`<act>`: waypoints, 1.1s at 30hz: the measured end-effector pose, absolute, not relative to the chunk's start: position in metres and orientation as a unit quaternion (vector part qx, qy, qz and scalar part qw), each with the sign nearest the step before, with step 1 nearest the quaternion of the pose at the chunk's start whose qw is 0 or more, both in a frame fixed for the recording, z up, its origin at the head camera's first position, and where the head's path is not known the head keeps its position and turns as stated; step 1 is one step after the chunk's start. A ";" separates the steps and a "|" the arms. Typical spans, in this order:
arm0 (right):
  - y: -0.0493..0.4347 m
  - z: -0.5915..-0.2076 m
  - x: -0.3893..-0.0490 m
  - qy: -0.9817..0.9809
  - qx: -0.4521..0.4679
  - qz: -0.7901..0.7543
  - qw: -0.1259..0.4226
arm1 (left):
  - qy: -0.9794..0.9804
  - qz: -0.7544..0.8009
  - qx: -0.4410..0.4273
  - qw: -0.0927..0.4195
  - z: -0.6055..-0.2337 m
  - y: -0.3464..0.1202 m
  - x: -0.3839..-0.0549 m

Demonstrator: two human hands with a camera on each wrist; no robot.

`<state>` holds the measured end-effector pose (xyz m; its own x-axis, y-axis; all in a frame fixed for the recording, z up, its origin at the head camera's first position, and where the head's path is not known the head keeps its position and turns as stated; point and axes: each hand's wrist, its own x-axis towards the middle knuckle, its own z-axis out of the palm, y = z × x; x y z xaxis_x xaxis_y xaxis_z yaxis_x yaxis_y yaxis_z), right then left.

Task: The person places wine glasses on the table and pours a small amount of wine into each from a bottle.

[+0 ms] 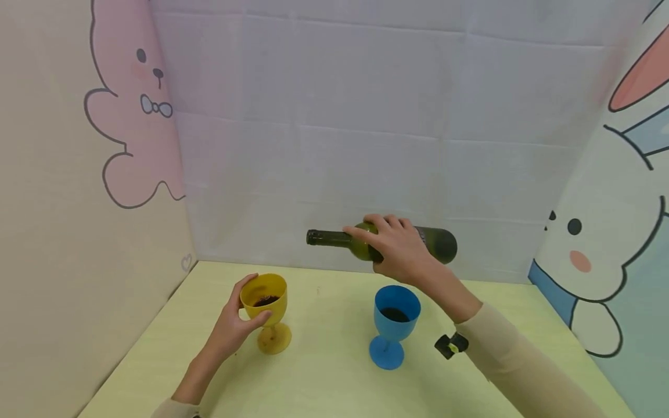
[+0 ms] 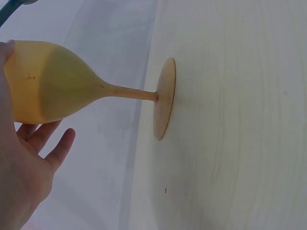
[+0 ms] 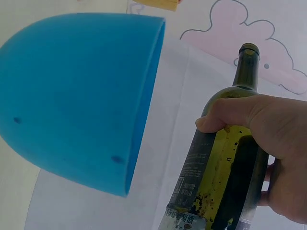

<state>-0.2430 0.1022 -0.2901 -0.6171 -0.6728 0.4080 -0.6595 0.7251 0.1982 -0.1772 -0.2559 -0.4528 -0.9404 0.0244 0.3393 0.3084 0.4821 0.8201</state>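
My right hand (image 1: 399, 248) grips a green glass wine bottle (image 1: 439, 244) round its body, held nearly level above the table with its neck pointing left. Dark liquid shows through the glass in the right wrist view, beside the bottle's label (image 3: 192, 167). With thumb and fingers on either side of the bowl, my left hand (image 1: 232, 322) holds a yellow goblet (image 1: 279, 305); its foot (image 2: 165, 100) is at the tabletop. Dark liquid lies in this goblet. A blue goblet (image 1: 392, 331), also with dark liquid inside, stands upright below the bottle, untouched by either hand.
The pale yellow table (image 1: 324, 371) meets a white cloth backdrop (image 1: 334, 145) at its far edge. Side panels with a pink cartoon bear (image 1: 138, 116) and a white cartoon rabbit (image 1: 601, 232) flank it. A small black device (image 1: 451, 346) hangs at my right sleeve.
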 end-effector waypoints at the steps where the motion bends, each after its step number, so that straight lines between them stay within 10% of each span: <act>1: 0.105 -0.289 -0.242 -0.900 0.368 -0.004 0.234 | -0.848 -0.500 -0.098 0.142 -0.453 -0.256 -0.178; 33: 0.189 -0.311 -0.222 -0.870 0.323 0.178 0.326 | -0.844 -0.505 -0.104 0.148 -0.455 -0.253 -0.178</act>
<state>-0.2217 0.1893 -0.3106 -0.5779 -0.4464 0.6832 -0.6791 0.7273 -0.0992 -0.1776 -0.2529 -0.4554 -0.9347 0.0251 0.3546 0.3244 0.4683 0.8219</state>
